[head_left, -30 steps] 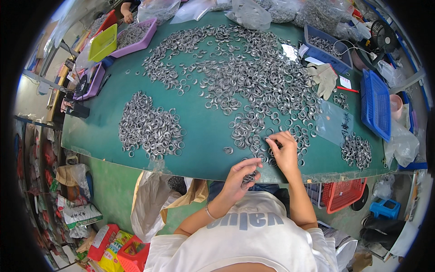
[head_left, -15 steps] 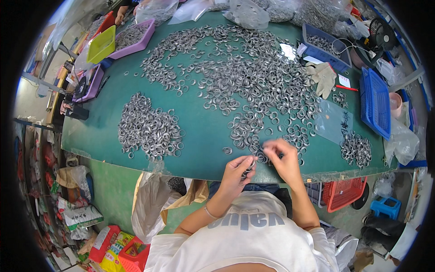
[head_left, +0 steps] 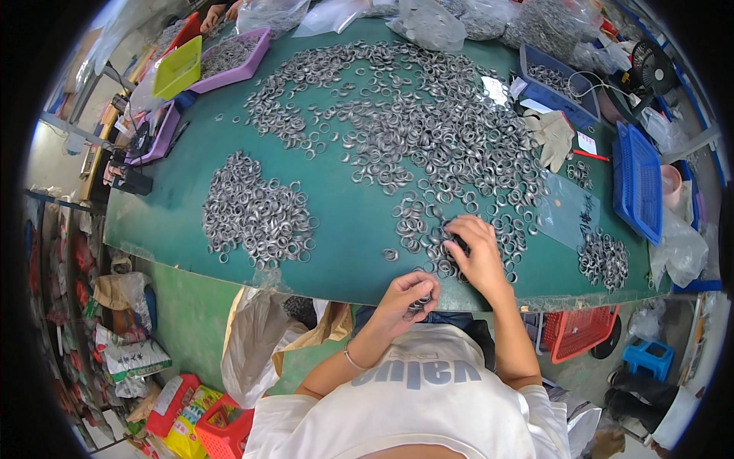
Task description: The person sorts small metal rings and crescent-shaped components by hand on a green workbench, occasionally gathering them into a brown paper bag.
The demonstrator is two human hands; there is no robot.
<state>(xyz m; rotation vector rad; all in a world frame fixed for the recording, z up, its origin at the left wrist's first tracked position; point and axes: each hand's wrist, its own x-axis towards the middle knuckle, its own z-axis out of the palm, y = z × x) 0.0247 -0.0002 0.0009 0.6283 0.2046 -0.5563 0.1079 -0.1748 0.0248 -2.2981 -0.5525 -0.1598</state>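
Observation:
My left hand (head_left: 413,298) is closed around several small grey metal rings, a few of which show between its fingers, just over the table's near edge. My right hand (head_left: 477,252) rests among loose rings on the green table, its fingers and thumb curled around some of them; how many is hidden. Around that hand lies a loose heap of metal rings (head_left: 413,222), which joins the large spread of rings (head_left: 451,130) farther back. A separate pile of rings (head_left: 256,214) sits to the left, and a smaller pile (head_left: 603,260) at the right edge.
On the right are a clear plastic bag (head_left: 567,210), a glove (head_left: 549,139), a red pen (head_left: 590,155), stacked blue baskets (head_left: 637,183) and a fan (head_left: 651,67). A blue bin (head_left: 562,96) stands behind; purple (head_left: 248,65) and yellow-green trays (head_left: 177,70) are far left, near another person's hand (head_left: 209,21).
My right hand has come down with its fingers curled onto the rings. My left hand has moved slightly nearer to me, still holding rings. The whole view has shifted a little.

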